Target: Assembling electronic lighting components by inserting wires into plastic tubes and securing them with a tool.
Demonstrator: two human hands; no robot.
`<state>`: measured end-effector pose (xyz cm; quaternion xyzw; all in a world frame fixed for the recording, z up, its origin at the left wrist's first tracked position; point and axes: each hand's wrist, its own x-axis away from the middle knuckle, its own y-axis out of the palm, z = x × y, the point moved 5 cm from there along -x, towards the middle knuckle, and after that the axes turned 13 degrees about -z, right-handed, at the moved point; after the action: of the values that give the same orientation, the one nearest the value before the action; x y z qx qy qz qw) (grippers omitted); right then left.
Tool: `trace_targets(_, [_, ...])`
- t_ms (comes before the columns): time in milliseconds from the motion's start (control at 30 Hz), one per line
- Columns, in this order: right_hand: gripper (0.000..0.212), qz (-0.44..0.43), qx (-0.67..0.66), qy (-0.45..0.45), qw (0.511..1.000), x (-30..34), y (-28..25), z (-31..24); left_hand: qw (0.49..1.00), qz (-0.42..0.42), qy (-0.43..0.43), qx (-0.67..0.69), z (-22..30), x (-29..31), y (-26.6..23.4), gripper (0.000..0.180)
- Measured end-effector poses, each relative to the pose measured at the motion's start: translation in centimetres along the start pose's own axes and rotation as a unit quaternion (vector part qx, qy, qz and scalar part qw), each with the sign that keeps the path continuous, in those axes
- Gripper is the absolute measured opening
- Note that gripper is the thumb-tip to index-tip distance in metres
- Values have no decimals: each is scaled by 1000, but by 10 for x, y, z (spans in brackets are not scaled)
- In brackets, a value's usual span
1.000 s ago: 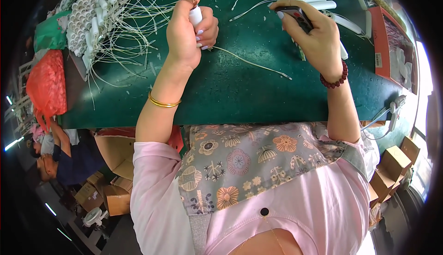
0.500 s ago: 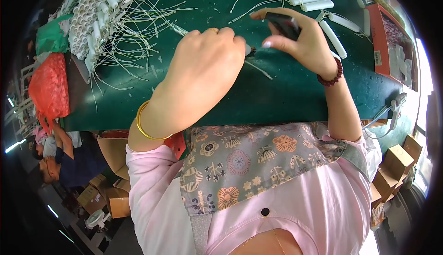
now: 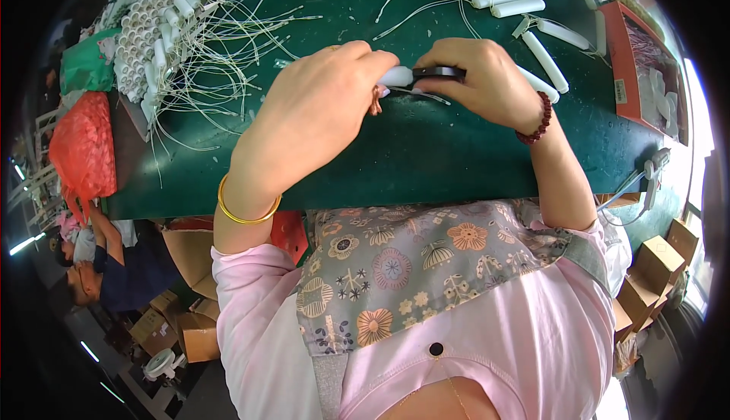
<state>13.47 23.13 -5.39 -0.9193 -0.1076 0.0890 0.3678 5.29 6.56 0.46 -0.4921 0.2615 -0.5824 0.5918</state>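
A dark green, scuffed work table [image 3: 426, 165] spans the scene. Beyond its left edge are a seated person in dark blue [image 3: 141, 272], brown cardboard boxes [image 3: 199, 336] and a red translucent plastic bag [image 3: 85, 146], with a green plastic bag [image 3: 89, 68] farther along that edge. On the table's far left lies a dense heap of white cylinders with thin pale wires [image 3: 144, 55]; on its far right, loose long white tubes [image 3: 545, 63], then an open orange-red box [image 3: 621, 78] near its right edge. More cardboard boxes [image 3: 646, 277] stand beyond that edge. Over the table's middle, the left hand [image 3: 323, 104], back upward, has its fingers curled around a smooth white cylinder [image 3: 396, 76] whose end points right; a reddish-brown strand [image 3: 376, 101] hangs at its fingertips. The right hand [image 3: 483, 76], also over the table, pinches a flat black handheld tool [image 3: 441, 72] between thumb and fingers, its tip meeting the cylinder's end. Half a second ago the tool was tilted up and apart from the left hand, with the right fingers more spread; now the hands are closer, the tool lies nearly level, and more of the cylinder shows.
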Motion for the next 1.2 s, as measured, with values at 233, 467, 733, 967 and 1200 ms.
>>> trace_targets(233, [25, 71, 6, 82, 994, 16, -44, 23, 977, 72, -29, 200, -31, 21, -21, 30])
trace_targets(467, [24, -61, -122, -58, 989, -11, 21, -26, 774, 99, 181, 599, -35, 8, -25, 31])
trace_targets(733, [24, -150, -207, -29, 966, -16, 49, -40, 560, 366, 210, 713, -97, 16, -28, 17])
trace_targets(967, [23, -173, -269, -35, 947, -11, 59, -47, 758, 326, -68, 561, -136, 36, -40, 24])
trace_targets(1200, [21, -139, -214, -20, 967, -19, 32, -51, 772, 373, -196, 475, -296, 77, -95, 25])
